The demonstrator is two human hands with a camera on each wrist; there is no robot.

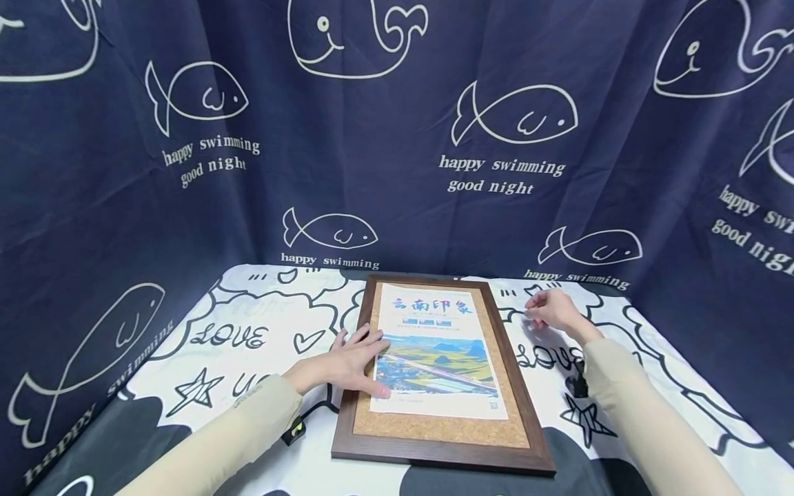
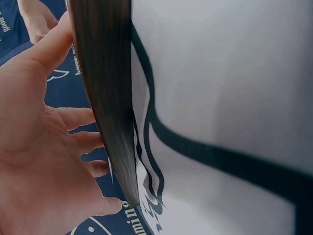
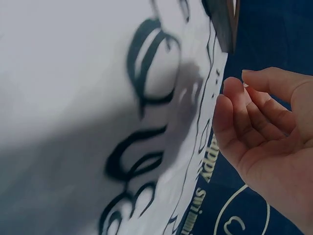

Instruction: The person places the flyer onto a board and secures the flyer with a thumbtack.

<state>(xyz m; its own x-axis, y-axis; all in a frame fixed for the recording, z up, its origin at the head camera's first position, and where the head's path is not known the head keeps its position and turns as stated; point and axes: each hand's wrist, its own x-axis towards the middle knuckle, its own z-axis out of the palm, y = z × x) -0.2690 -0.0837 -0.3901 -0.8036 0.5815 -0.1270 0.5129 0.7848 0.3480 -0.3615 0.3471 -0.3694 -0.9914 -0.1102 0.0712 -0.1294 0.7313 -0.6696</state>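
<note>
A cork board point(image 1: 517, 413) in a dark brown wooden frame lies on the table. On its cork rests a printed poster point(image 1: 434, 406) with Chinese lettering and a colourful landscape. My left hand point(image 1: 344, 358) spreads over the left side of the frame, fingertips and thumb on the poster's left edge. In the left wrist view the frame's dark side point(image 2: 110, 98) stands beside the palm. Right of the board my right hand point(image 1: 552, 310) is raised over the cloth, thumb and curled fingertips together. A tiny pale spot shows between these fingertips point(image 3: 234, 88); I cannot tell what it is.
A white cloth point(image 1: 248, 337) with black drawings and LOVE lettering covers the table. Dark blue curtains point(image 1: 397, 172) with fish and whale prints hang behind and at both sides. Small black devices hang at both wrists, such as the left wrist device point(image 1: 294, 431).
</note>
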